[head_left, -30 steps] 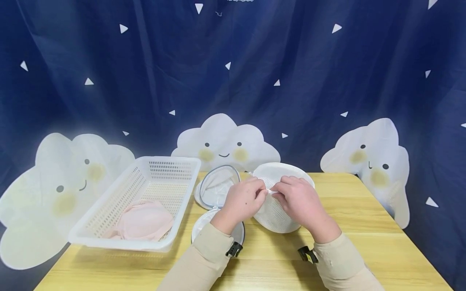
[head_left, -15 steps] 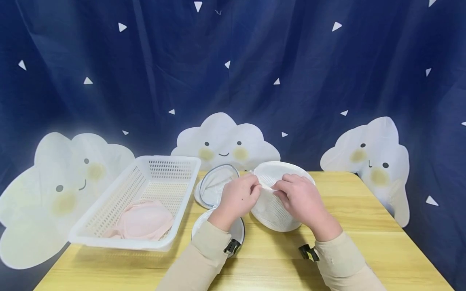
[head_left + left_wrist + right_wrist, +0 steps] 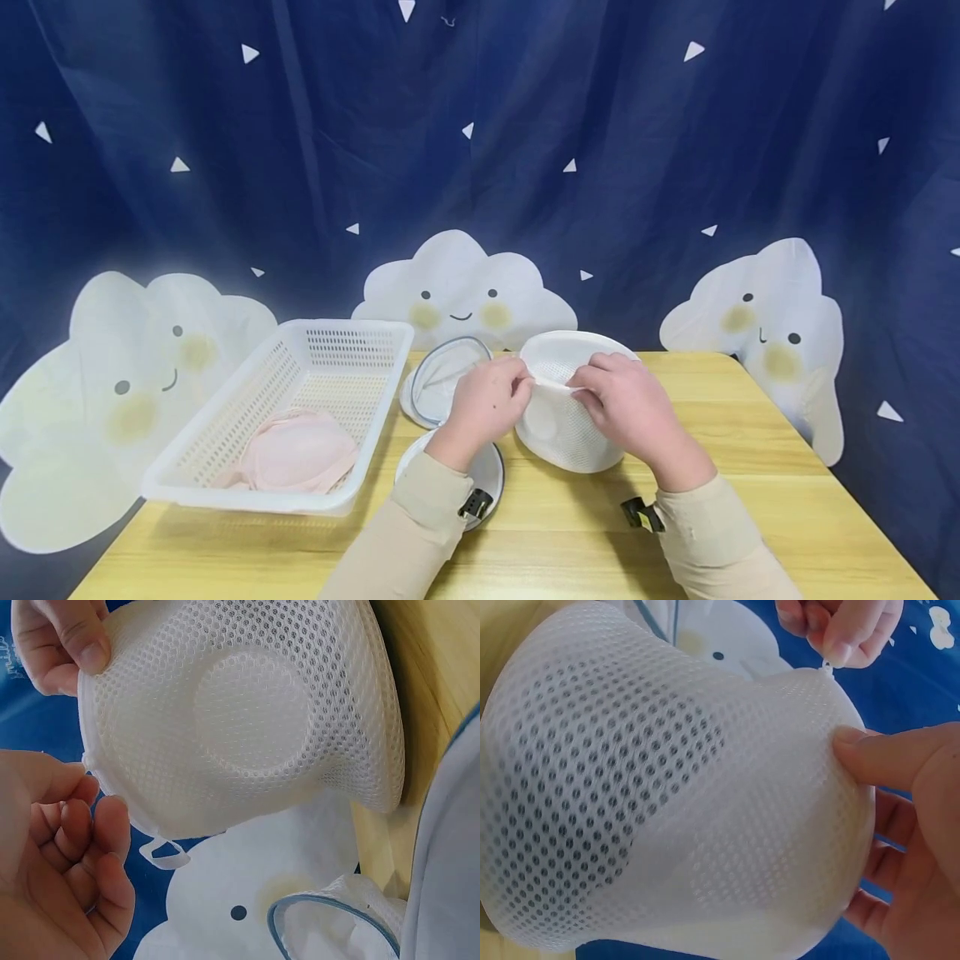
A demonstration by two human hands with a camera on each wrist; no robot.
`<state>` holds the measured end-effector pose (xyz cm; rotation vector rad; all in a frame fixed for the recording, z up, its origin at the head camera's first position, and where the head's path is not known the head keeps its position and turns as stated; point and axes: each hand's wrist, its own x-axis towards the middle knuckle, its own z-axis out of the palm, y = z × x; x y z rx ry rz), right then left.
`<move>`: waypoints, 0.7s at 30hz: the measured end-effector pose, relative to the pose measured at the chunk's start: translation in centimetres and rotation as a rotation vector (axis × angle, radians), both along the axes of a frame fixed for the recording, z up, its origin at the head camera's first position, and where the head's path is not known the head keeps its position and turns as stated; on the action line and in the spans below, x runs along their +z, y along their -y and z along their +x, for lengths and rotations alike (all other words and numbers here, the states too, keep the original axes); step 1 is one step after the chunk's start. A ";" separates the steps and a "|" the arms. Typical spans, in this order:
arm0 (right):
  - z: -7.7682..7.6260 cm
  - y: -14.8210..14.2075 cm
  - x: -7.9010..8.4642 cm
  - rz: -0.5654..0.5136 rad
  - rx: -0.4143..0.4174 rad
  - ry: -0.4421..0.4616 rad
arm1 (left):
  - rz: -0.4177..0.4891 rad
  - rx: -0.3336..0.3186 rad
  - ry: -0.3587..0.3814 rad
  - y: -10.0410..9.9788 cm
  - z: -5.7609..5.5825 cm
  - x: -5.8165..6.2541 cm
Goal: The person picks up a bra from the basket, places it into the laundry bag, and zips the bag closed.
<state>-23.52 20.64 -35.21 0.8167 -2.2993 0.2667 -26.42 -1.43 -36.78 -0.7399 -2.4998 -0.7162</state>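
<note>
A white mesh laundry bag point(image 3: 566, 437) with a rounded shape stands on the table, its top edge held by both hands. My left hand point(image 3: 486, 408) pinches the small zipper pull point(image 3: 827, 667) at the bag's edge, as the right wrist view shows. In the left wrist view a white fabric loop point(image 3: 166, 855) hangs from the edge just beyond the left fingers. My right hand point(image 3: 628, 412) grips the same zippered edge a little farther right, thumb point(image 3: 851, 754) on the near face and fingers behind. A round patch point(image 3: 253, 711) shows in the mesh.
A white perforated basket point(image 3: 247, 500) at the left holds a pale pink padded bra point(image 3: 300, 454). Between basket and hands lie blue-rimmed white mesh bags, one farther back point(image 3: 450, 383) and one point(image 3: 491, 475) partly under the left forearm. A navy cloud-print curtain point(image 3: 480, 167) hangs behind the table point(image 3: 675, 550).
My left hand has moved left and slightly away along the bag's edge, drawing apart from the right hand. The right hand has shifted slightly right and keeps hold of the edge.
</note>
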 end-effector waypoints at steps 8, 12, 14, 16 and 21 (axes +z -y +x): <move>0.0 0.0 -0.1 -0.002 -0.073 0.042 | 0.005 -0.027 0.039 -0.4 0.4 0.2; 0.0 0.5 -0.3 0.003 -0.069 0.038 | 0.002 -0.032 0.055 -0.8 0.8 0.4; 0.1 0.7 -0.4 -0.002 -0.066 0.034 | -0.001 -0.035 0.062 -1.0 1.0 0.5; 0.1 0.9 -0.5 -0.008 -0.067 0.031 | -0.006 -0.032 0.071 -1.2 1.1 0.5; 0.0 1.3 -0.9 -0.019 -0.076 0.012 | -0.016 -0.019 0.091 -1.5 1.3 0.6</move>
